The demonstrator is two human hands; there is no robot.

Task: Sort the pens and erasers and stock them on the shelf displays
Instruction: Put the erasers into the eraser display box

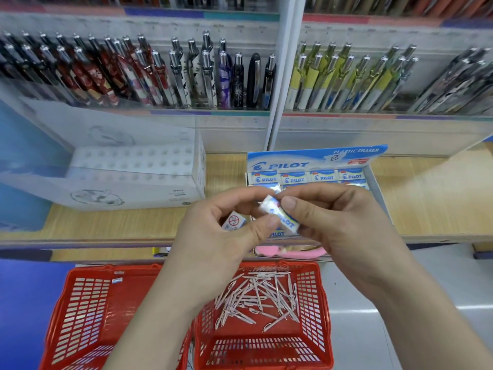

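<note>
Erasers are what I'm handling: one wrapped eraser [280, 216] sits pinched between both my hands just in front of the Pilot display box [317, 161], above the shelf ledge [426, 198]. My left hand [226, 236] grips its near end with thumb and fingers closed on it, and my right hand [338, 222] clamps the far end the same way, thumb on top. I judge the wrapper slick, so if I loosen one side before the other has it square, it could slip and drop into the red basket [314, 303] below, among the loose pens [256, 297], or behind the ledge. A second small eraser [234, 221] lies on the ledge just beside my left fingers; a careless sweep could knock it off. The box's front rows are hidden behind my hands, so I cannot tell where a free slot is. A white carton [133, 182] stands to the left, well apart, and stocked pen racks [160, 73] hang above, clear of my path.
</note>
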